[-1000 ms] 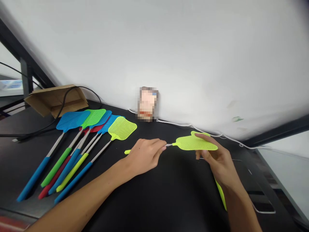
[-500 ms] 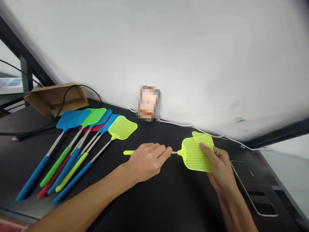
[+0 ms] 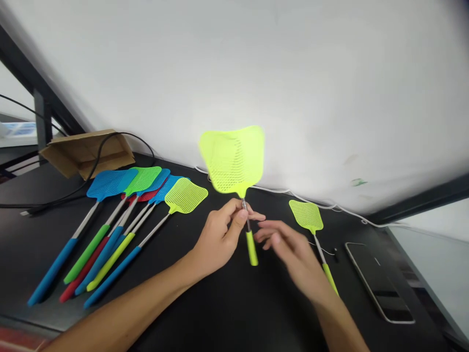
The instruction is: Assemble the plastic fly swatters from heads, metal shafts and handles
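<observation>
My left hand (image 3: 222, 234) pinches a yellow-green fly swatter (image 3: 236, 161) by its metal shaft, just under the mesh head. The swatter stands nearly upright, its head a little blurred and its short handle pointing down. Close to the right of that handle is my right hand (image 3: 293, 254), fingers loosely apart and holding nothing. Whether its fingertips touch the handle I cannot tell. A second yellow-green fly swatter (image 3: 307, 215) lies on the table to the right, its handle partly hidden by my right forearm.
Several blue, green, red and yellow fly swatters (image 3: 110, 183) lie fanned out on the left of the black table (image 3: 220, 313). Behind them are an open cardboard box (image 3: 88, 151) and a black cable (image 3: 97, 159). A phone (image 3: 379, 281) lies at right; a white cable (image 3: 344, 210) follows the wall.
The held swatter has turned from lying sideways to head-up. My right hand has let go of its mesh head and moved down beside the handle, uncovering the second yellow-green swatter.
</observation>
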